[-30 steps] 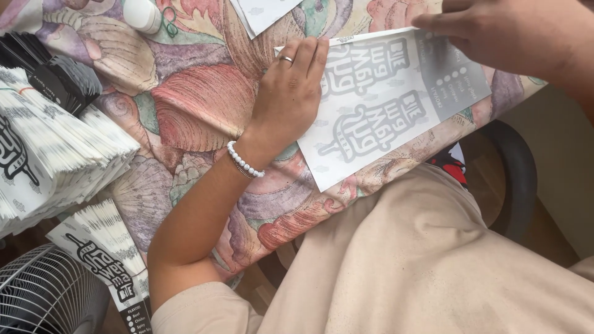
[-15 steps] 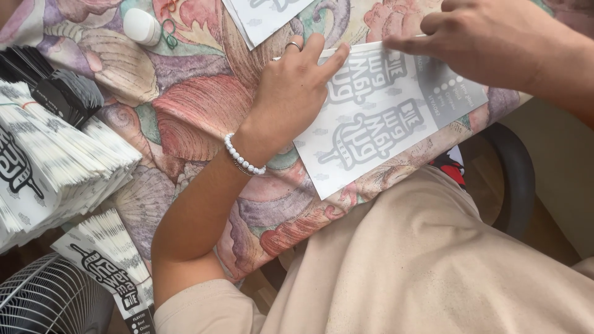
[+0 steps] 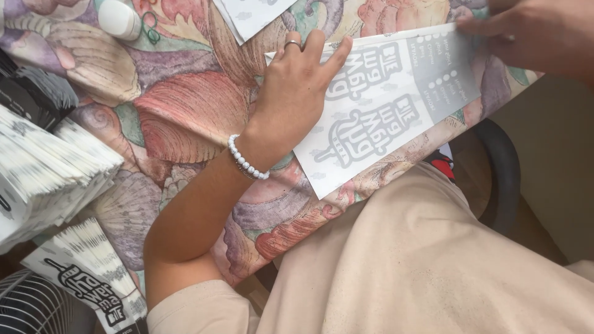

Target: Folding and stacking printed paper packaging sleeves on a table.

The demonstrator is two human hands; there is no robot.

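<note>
Both hands are sliding up and right compared with a second ago, and the printed sheet (image 3: 383, 111) is going with them. Left to right: stacks of folded printed paper (image 3: 49, 173) are sitting at the tabletop (image 3: 179, 111) edge, then the left hand (image 3: 297, 93) is pressing flat on the sheet's near-left end, fingers spread – no pinch. Its long axis is running up-right toward the right hand (image 3: 532, 37), whose grip is resting fingertips on the far corner – whether it's pinching, can't tell.

Matt printed paper sheet (image 3: 377, 105) on seemingly smooth, patterned tablecloth (image 3: 185, 105).
</note>
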